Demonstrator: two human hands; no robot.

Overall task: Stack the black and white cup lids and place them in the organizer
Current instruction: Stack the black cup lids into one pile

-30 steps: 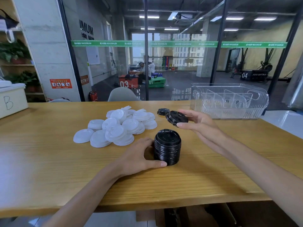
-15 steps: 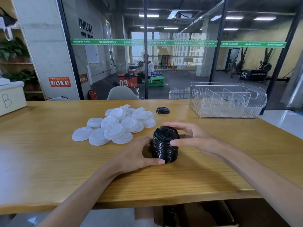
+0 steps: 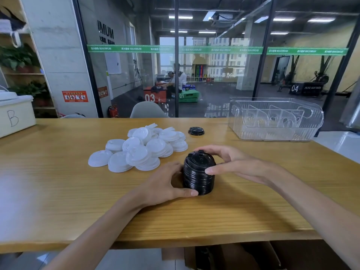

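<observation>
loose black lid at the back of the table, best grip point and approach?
Take the single black lid by its outer rim, coming from above. It lies flat and low on the table, so a side approach finds little wall; a pinch across opposite rim edges looks safest. Its surroundings look open, with the white lids off to its left.

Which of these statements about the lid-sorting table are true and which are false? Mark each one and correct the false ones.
1. Both hands hold the black lid stack. True: the left hand and the right hand curl round it.
2. The clear organizer already holds black lids. False: no lids show in it.
3. A single black lid lies apart, beyond the stack. True.
4. The white lids are stacked in one neat column. False: they lie in a loose pile.
</observation>
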